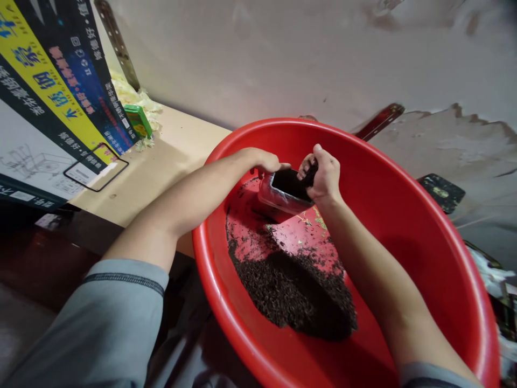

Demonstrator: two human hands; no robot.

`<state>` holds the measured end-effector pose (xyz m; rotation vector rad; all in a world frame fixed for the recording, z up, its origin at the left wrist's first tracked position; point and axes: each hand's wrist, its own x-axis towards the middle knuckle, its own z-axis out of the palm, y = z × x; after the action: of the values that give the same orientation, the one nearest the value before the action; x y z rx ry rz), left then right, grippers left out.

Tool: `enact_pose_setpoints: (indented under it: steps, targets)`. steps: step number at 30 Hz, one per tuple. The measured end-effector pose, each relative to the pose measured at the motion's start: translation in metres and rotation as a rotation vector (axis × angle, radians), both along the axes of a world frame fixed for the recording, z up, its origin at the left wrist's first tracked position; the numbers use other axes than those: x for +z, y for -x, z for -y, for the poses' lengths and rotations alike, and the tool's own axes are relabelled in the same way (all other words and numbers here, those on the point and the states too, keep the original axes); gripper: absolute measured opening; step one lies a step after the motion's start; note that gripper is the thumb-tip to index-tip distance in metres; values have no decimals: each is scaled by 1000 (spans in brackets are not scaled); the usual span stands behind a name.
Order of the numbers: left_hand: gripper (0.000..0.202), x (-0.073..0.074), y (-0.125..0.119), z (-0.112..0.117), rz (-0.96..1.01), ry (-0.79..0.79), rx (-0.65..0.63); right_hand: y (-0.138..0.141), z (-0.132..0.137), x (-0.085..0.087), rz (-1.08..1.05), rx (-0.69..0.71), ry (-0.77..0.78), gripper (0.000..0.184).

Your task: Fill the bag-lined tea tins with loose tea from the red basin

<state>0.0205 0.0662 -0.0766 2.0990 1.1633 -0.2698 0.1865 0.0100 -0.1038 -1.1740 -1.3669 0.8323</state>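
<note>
Inside a large red plastic basin I hold a clear square-mouthed container by its rim; dark loose material fills part of it. My left hand is closed around the container's far left edge, with the index finger lying along the rim. Over the container's right side, my right hand is curled round a clump of dark loose material. A heap of dark, coarse grains, possibly dried leaf bits, spreads across the near part of the basin floor. Scattered bits lie around the container.
Left of the basin is a light wooden board bearing a large printed carton, a small green box and pale shredded scraps. A stained wall stands behind. A dark flat piece lies beyond the basin's right rim.
</note>
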Motion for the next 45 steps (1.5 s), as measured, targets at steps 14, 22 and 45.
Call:
enact_pose_setpoints:
  steps: [14, 22, 45]
  targets:
    - [54, 13, -2, 9, -119, -85, 2, -7, 19, 20, 889, 320, -257, 17]
    - [79, 14, 2, 14, -46, -74, -25, -18, 19, 21, 1199, 278, -208, 26]
    - [97, -5, -5, -7, -117, -256, -8, 23, 182, -65, 1089, 684, 663, 48]
